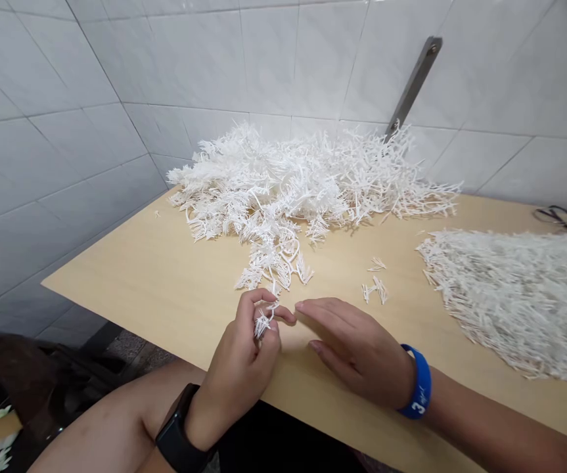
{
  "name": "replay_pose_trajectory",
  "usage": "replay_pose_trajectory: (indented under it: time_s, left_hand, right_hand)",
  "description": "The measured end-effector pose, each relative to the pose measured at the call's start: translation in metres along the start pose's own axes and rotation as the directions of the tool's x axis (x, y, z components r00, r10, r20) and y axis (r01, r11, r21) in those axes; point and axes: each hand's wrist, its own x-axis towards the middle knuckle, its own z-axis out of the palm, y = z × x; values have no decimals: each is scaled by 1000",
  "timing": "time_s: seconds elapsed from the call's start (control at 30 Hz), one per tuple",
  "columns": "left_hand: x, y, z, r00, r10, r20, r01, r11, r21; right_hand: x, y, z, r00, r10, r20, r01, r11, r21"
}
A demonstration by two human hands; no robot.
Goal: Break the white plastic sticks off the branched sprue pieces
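In front of the pile (303, 177), the left hand (248, 348) holds a sprig (262, 323) between thumb and fingers; the right hand (362, 351), also before the pile, is empty, thumb loosely apart. Light, steady pinch probably best, sparing it bends and snags. Sprig white, spindly, tufted where visible.

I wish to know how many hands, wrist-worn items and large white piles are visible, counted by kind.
Hands: 2 (left hand, right hand)
Wrist-worn items: 2 (black band, blue band)
Large white piles: 2 (back pile, right pile)
Total: 6
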Motion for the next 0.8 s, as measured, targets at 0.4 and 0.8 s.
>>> replay_pose_trajectory:
  time_s: [0.4, 0.8]
  left_hand:
    - [2, 2, -3, 968, 182, 170, -212, 961, 179]
    - [2, -1, -6, 912, 304, 276, -357, 919, 169]
  right_hand:
    - [2, 2, 0, 988, 50, -148, -39, 997, 73]
    - [2, 7, 3, 947, 318, -40, -304, 930, 206]
